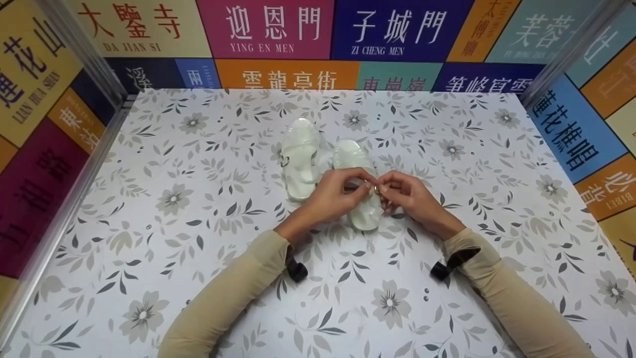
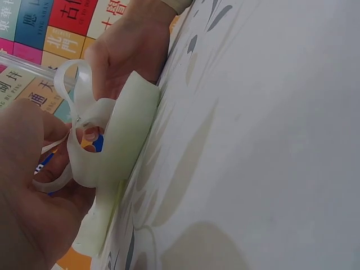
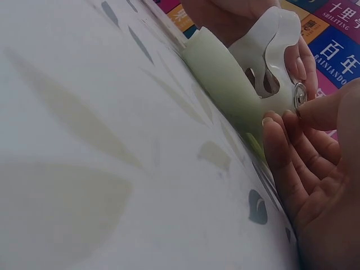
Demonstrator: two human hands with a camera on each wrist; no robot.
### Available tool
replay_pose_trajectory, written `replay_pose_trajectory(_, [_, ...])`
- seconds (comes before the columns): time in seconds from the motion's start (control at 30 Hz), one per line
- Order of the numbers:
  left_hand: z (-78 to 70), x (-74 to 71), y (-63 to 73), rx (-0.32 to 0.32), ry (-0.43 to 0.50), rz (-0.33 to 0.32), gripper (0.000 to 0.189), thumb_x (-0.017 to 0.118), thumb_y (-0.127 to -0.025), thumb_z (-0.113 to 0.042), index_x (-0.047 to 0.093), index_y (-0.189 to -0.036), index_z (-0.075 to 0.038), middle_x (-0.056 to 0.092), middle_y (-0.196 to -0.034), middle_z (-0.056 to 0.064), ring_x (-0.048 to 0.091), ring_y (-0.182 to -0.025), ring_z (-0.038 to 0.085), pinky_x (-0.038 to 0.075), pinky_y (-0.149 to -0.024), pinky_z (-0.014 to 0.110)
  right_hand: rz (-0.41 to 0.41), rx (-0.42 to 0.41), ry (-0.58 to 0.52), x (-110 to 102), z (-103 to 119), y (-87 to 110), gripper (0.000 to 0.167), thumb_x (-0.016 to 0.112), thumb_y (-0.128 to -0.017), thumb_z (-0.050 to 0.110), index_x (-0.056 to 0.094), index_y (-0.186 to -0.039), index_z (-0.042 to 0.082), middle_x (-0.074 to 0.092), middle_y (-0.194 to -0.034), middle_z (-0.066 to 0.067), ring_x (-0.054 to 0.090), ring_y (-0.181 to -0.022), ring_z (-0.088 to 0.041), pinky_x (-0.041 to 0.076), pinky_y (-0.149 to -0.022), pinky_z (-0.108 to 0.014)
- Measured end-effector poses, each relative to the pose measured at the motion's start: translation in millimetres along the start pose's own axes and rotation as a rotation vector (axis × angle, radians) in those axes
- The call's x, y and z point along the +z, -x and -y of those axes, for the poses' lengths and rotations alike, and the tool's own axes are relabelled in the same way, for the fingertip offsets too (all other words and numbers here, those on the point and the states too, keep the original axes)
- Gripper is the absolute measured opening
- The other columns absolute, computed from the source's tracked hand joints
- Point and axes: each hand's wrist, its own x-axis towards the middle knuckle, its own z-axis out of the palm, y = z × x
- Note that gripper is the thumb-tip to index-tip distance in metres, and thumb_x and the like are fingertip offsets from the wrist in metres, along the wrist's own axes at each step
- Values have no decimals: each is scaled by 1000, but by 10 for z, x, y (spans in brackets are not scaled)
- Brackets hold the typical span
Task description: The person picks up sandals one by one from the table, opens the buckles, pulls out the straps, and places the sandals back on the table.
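Observation:
A pale green sandal [image 1: 366, 219] lies on the table between both hands, its toe pointing away. My left hand [image 1: 333, 193] pinches its thin ankle strap [image 2: 55, 184] at the sandal's left side, the strap bending in a loop by the fingers. My right hand [image 1: 415, 200] pinches a small round metal buckle [image 3: 301, 95] on the sandal's right side between thumb and fingers. Both hands' fingertips meet over the sandal. The matching sandal [image 1: 300, 136] lies just to the left, with its buckle on its left side.
The table [image 1: 218, 278] has a white cover with grey flowers and leaves. Colourful panels with Chinese lettering [image 1: 278, 30] stand along its back and sides. Black straps with camera mounts [image 1: 298, 271] sit at both sleeve cuffs.

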Motion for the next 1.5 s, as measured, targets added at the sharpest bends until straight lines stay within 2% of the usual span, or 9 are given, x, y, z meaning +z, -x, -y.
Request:
replay_pose_trajectory(0.2, [-23,-20,-17,20,-25,4,20,69,-103,-11,79,-120,-16,79,-125,-1,73,-118,9,57,-105,23,-10,2,-1,1,0,4,19,65,-107,11,63,-121,-2,70,-91,-6,68,-69,-16,62,-63,-28])
replay_pose_trajectory(0.43, [-90,-52,-23,144,-271,-110,19,69,-104,-14,78,-121,-13,73,-125,4,66,-122,17,52,-110,30,-11,-5,25,-7,-2,-9,26,66,-109,17,64,-124,-4,69,-92,-6,68,-69,-17,63,-63,-30])
replay_pose_trajectory(0.63, [-169,-23,-2,157,-397,-178,21,68,-105,-18,75,-125,-14,62,-146,10,55,-140,27,44,-121,40,-14,15,45,-9,8,-6,28,68,-108,22,65,-125,-1,68,-93,-6,68,-72,-15,64,-65,-32])
replay_pose_trajectory(0.8, [-249,0,38,99,-457,-181,27,67,-105,-17,72,-132,-14,52,-161,14,49,-148,34,44,-123,45,-28,12,64,-4,4,-11,29,70,-108,21,65,-125,-1,69,-95,-5,69,-73,-13,64,-64,-33])
replay_pose_trajectory(1.03, [-333,39,114,-63,-550,-90,40,72,-102,-21,64,-140,-9,44,-164,24,48,-146,44,53,-114,54,-93,28,118,17,-4,-18,33,76,-104,25,66,-126,2,69,-101,-8,71,-75,-14,64,-65,-35])
replay_pose_trajectory(1.13, [-309,70,130,-86,-559,-113,45,74,-100,-23,61,-141,-7,42,-159,26,46,-141,44,53,-112,53,-117,41,131,23,-6,-18,36,78,-103,25,66,-128,3,70,-108,-9,73,-78,-15,65,-68,-35])
replay_pose_trajectory(1.3, [-114,143,125,-106,-601,-187,58,74,-96,-28,52,-145,-6,32,-154,28,41,-132,44,54,-104,51,-132,66,126,27,-4,-16,41,80,-101,28,66,-131,4,71,-120,-11,77,-84,-18,66,-72,-35])
replay_pose_trajectory(1.37, [-130,141,135,-126,-596,-164,61,73,-97,-28,49,-148,-6,25,-161,32,38,-139,47,54,-107,53,-134,73,118,28,-1,-13,43,81,-100,29,66,-132,5,70,-125,-12,78,-86,-18,66,-72,-35])
replay_pose_trajectory(1.5, [-305,95,155,-174,-562,-88,61,71,-101,-26,45,-152,-4,14,-170,38,39,-147,54,51,-115,60,-145,80,98,26,6,-2,47,82,-99,30,66,-135,5,71,-133,-14,80,-94,-19,67,-74,-35])
